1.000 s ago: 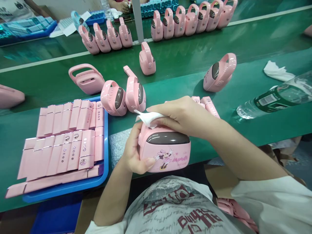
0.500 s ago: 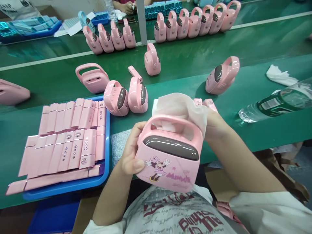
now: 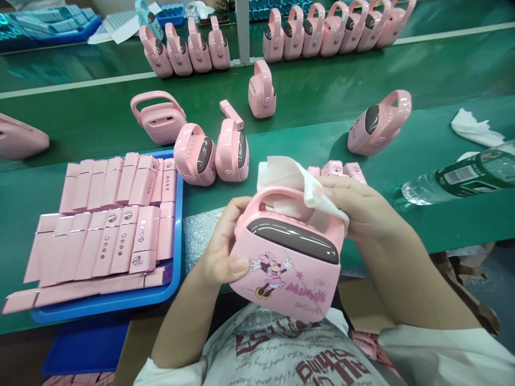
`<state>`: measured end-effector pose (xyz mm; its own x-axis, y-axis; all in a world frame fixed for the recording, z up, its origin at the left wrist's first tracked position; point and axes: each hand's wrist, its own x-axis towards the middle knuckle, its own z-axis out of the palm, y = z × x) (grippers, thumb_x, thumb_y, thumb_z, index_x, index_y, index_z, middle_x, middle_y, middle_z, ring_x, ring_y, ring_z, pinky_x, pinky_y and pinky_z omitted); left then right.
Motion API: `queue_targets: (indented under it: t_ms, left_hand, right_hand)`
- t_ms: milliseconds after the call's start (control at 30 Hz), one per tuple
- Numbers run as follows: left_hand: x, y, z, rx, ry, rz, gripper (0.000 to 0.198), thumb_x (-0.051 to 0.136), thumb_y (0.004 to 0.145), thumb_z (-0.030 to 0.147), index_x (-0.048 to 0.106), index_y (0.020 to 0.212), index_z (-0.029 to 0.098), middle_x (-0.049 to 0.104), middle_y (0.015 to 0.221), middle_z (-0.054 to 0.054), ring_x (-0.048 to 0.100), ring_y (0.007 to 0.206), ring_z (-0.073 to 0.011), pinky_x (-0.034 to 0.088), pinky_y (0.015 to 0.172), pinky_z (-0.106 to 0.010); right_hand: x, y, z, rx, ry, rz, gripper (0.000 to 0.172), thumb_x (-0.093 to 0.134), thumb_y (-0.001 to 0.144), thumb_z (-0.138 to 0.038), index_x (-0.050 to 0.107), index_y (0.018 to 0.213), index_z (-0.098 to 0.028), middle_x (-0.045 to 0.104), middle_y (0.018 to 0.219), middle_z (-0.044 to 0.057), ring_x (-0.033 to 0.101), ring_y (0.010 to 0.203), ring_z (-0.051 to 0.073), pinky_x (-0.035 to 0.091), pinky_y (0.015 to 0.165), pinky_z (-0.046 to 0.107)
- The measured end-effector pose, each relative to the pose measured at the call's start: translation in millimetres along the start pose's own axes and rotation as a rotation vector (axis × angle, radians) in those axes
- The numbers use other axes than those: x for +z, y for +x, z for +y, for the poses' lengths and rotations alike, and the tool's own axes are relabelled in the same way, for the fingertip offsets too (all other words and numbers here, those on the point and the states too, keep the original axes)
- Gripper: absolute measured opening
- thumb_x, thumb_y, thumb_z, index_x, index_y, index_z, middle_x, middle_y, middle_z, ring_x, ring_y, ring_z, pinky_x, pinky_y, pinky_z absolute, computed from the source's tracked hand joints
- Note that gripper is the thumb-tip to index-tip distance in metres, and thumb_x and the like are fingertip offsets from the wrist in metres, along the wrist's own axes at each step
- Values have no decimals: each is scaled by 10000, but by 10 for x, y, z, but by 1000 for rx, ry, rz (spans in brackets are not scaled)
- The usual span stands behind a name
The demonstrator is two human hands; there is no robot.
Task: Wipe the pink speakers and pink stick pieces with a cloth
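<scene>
Lower centre, your left hand (image 3: 223, 252) clasps the pink speaker (image 3: 289, 273), now tipped up, and your right hand (image 3: 362, 212) pinches the white cloth (image 3: 287, 174), moved under its handle (image 3: 261, 197).

- Left hand (image 3: 223, 252) — curled round the left side of the speaker (image 3: 289, 279), thumb flat on its front, fingers wrapped behind.
- Right hand (image 3: 362, 212) — palm down, fingers pinching a cloth (image 3: 281, 171) against the handle.
- Both forearms bare, elbows bent, angled in toward the chest — left from below, right from the lower right.
</scene>
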<state>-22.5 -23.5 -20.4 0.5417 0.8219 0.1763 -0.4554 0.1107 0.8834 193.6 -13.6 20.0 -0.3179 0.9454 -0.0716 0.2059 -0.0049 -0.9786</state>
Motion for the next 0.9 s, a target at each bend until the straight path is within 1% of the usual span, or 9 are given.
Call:
queue_targets:
  t_ms: [100,200,300,367,433,567,700,767,900]
  left_hand:
    - [45,-12,19,-18,-1,-4,595,742,666,423,516,1180,225,615,1107,-65,626,983,-256,500,827,-374]
    - [19,-2,4,-26,64,-11,620,743,654,439,518,1191,226,608,1158,-80,606,1042,-284,485,893,-410]
    - [-54,18,-30,-15,125,17,634,732,653,467,519,1197,219,606,1165,-86,582,1080,-301,456,941,-437]
    - [-100,27,-51,-7,131,27,613,720,667,458,523,1193,216,611,1151,-82,584,1071,-292,461,923,-418]
    - [-128,31,-63,-21,102,43,583,711,683,444,529,1187,215,615,1137,-78,597,1039,-274,474,875,-383]
    - [-122,31,-60,-52,45,23,579,726,674,422,541,1186,224,623,1078,-55,605,970,-235,475,808,-331]
    - [-102,34,-64,-74,73,23,589,728,663,445,542,1174,219,606,1102,-64,586,1013,-257,461,831,-349]
    - [-115,35,-87,-71,119,8,610,719,674,464,524,1199,223,586,1143,-72,571,1049,-271,454,858,-368]
    - [-168,36,-145,-39,172,13,636,709,691,471,491,1239,233,561,1188,-79,550,1081,-276,451,888,-390]
  right_hand:
    - [-11,65,-133,22,108,-137,361,552,867,-519,625,774,-178,585,657,25,529,570,132,419,496,252]
    - [14,140,-218,-39,-14,-208,330,529,899,-475,603,778,-177,534,632,-8,464,552,101,362,498,234]
    - [80,194,-233,-106,-256,-130,276,482,925,-376,566,750,-180,509,626,-20,437,558,94,314,516,234]
    - [122,212,-219,-142,-420,-32,298,454,931,-339,522,690,-178,491,594,-23,423,554,96,286,525,242]
    - [135,216,-203,-151,-503,12,316,438,936,-327,494,663,-177,475,568,-25,413,542,97,274,526,246]
    - [48,196,-188,-143,-347,-120,262,423,935,-300,536,733,-178,494,606,-30,424,537,90,294,506,225]
    - [-36,188,-185,-133,-291,-230,254,420,925,-319,538,744,-186,473,603,-41,381,508,81,275,482,220]
    - [-13,198,-186,-124,-396,-181,273,425,920,-329,529,714,-184,475,593,-37,379,511,83,269,495,227]
    - [94,225,-205,-96,-715,0,298,440,924,-338,587,729,-167,528,614,-9,397,562,104,256,554,251]
